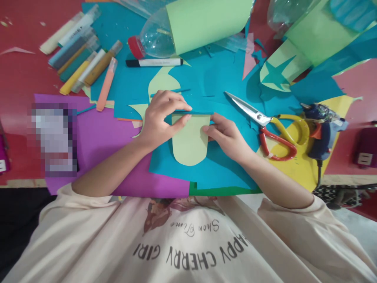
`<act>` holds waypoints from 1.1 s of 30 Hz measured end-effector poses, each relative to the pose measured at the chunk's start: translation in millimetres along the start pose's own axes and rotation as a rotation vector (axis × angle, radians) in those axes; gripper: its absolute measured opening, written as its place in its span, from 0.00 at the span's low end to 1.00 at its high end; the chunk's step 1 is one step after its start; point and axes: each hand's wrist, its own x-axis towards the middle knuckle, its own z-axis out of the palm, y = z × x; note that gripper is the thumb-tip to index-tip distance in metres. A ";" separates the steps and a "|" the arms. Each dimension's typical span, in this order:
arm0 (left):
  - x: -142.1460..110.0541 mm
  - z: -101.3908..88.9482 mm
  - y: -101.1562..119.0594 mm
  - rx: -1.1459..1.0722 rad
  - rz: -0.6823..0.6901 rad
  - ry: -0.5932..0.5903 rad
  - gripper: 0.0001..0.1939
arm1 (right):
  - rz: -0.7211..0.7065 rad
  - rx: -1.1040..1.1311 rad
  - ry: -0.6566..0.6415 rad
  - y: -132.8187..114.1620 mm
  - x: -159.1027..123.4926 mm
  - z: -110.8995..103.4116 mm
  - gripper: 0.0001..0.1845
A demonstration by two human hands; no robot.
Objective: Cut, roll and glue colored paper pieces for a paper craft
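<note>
left hand (161, 114): near-closed pinch, 11 o'clock on the green paper tab (190, 143), grip kinda hard to see | right hand (226, 135): pinching its 2 o'clock edge | tab: dial centre, seems light, bendy, so hold edges | blue strip (203, 113): 12 o'clock, flimsy I'd guess

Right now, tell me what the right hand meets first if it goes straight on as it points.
Beyond the pale green, round-ended paper piece it pinches, the right hand would likely meet the fingers of the left hand first; depth is unclear.
</note>
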 end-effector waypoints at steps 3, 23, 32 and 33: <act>0.2 1.7 -2.1 0.028 0.165 0.068 0.07 | -0.006 0.008 0.002 1.6 0.3 -0.5 0.14; -8.9 -17.0 29.1 -0.279 -0.288 -0.130 0.21 | -0.102 0.067 0.086 1.2 2.3 -1.7 0.24; -13.2 -16.5 33.7 -0.235 -0.340 -0.235 0.14 | -0.159 -0.051 0.139 -2.0 3.7 0.2 0.23; -12.9 -16.4 34.5 -0.262 -0.356 -0.253 0.14 | -0.159 -0.057 0.132 -2.4 3.3 0.6 0.23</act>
